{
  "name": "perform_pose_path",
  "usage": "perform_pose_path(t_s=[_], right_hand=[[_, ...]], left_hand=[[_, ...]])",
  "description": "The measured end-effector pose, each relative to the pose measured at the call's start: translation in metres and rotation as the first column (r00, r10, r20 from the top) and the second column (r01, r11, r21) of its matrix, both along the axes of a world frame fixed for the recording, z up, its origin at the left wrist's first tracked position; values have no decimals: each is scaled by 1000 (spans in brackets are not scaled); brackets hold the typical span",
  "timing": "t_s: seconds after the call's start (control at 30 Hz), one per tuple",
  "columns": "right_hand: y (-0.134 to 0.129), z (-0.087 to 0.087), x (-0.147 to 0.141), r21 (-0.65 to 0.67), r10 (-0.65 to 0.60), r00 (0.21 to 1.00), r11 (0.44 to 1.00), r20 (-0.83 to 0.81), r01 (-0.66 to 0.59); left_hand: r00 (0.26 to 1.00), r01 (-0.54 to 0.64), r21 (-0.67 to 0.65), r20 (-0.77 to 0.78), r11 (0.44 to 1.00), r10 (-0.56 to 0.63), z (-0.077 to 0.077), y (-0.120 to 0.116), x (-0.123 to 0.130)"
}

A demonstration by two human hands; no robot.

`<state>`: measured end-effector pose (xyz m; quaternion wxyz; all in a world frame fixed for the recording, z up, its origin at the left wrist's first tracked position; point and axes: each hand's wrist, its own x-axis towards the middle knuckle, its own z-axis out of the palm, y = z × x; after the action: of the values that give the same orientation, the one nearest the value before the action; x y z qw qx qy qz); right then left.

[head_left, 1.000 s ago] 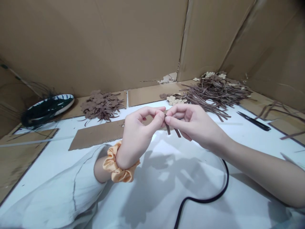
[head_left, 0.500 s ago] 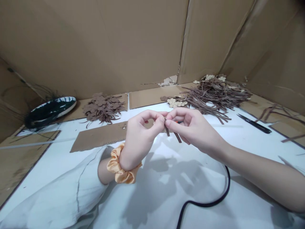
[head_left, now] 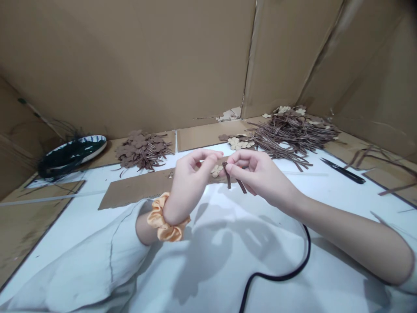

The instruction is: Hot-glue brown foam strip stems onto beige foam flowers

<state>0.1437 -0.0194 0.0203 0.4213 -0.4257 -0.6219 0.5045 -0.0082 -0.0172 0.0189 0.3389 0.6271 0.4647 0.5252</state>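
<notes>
Thumb and fingers of my right hand pinch a brown strip with pale stitching; its two ends hang below the fingertips. A small orange-red spot shows among the right fingers, too hidden to name. Just left of the strip, my left hand is apart from it, thumb tip against the fingers in a pinch. Anything between those left fingers is too small to make out. Behind the hands lies a cardboard strip, with beige flower-shaped pieces showing between the hands.
A pile of brown flower pieces sits back left, beside a plate of dark green threads. Back right is a heap of brown strips, with black thread snips near it. A black cord crosses the white tabletop. Cardboard walls enclose the back.
My left fingertips have parted from the strip and moved slightly left. The right hand keeps its hold on the strip. The beige flower pieces between the hands have come into sight.
</notes>
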Motion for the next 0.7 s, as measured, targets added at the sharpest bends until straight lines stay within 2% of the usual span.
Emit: perform_pose_path(t_s=[0.1,0.17,0.23,0.33,0.47,0.6,0.7], right_hand=[[4,0,3,-35,12,1000,999,-16,-13],[7,2,5,-31,10,1000,999,-6,-10],[9,5,7,-25,1,1000,1000,10,-1],[10,9,11,-25,-9,997,1000,82,11],[9,8,21,-28,32,981,999,194,-27],[8,1,31,-65,86,965,995,248,-72],[9,-1,34,-65,82,957,996,278,-66]], left_hand=[[983,-106,107,-138,989,121,8,18,-12],[946,-98,101,-299,990,124,5,33,-22],[872,0,26,-489,1000,13,-6,47,-29],[715,175,-62,-678,983,-170,-31,63,-33],[654,216,-79,-729,973,-204,-56,70,-33],[627,218,-93,-749,971,-213,-64,73,-33],[605,225,-92,-767,970,-213,-67,74,-32]])
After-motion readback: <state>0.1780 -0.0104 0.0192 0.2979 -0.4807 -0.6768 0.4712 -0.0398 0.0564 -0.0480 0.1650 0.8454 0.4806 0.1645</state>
